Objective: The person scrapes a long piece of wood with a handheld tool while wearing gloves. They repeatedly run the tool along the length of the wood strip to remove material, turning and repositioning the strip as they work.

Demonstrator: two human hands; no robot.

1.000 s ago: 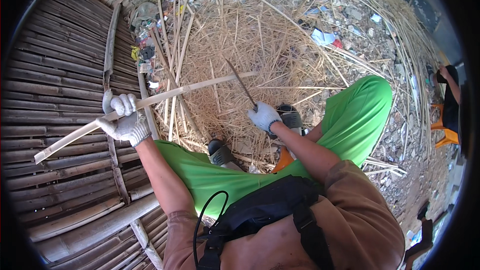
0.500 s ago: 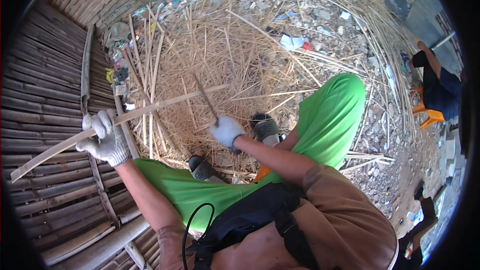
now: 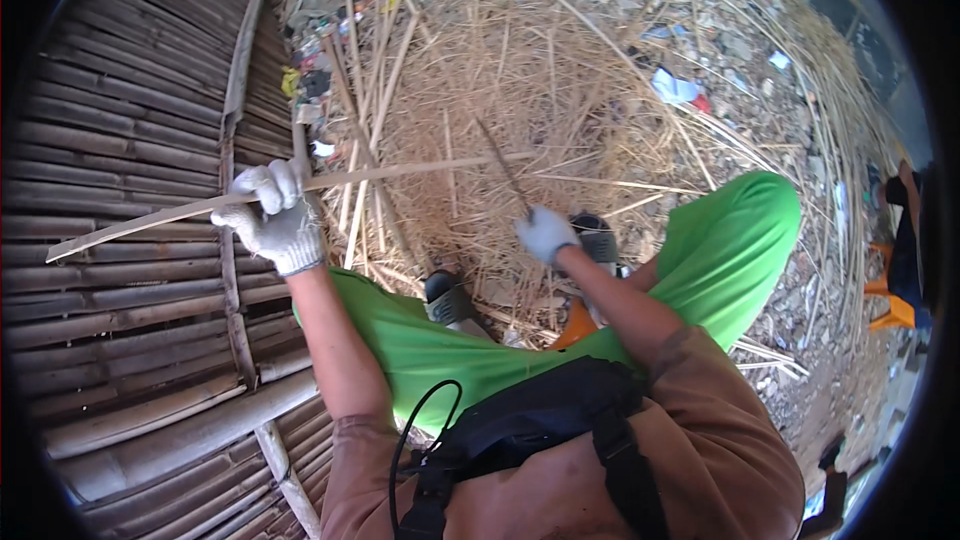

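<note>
My left hand, in a white knitted glove, is closed around a long, flat bamboo strip. The strip lies crosswise, one end out past my hand to the left, the other over the shavings. My right hand, gloved too, grips what looks like a knife with a long, narrow, dark blade; its handle is hidden in my fist. The blade points up and away, close to the strip's far part; whether they touch I cannot tell. Below both hands spreads a heap of bamboo shavings.
A bamboo slat wall stands close on my left. Several long bamboo strips lean over the heap. Rubble and litter cover the ground beyond. My knees, in green trousers, are spread. At far right, a person sits by an orange chair.
The view has swung left, so the scene sits farther right. My left hand has risen slightly and the strip lies flatter. Both hands keep their hold.
</note>
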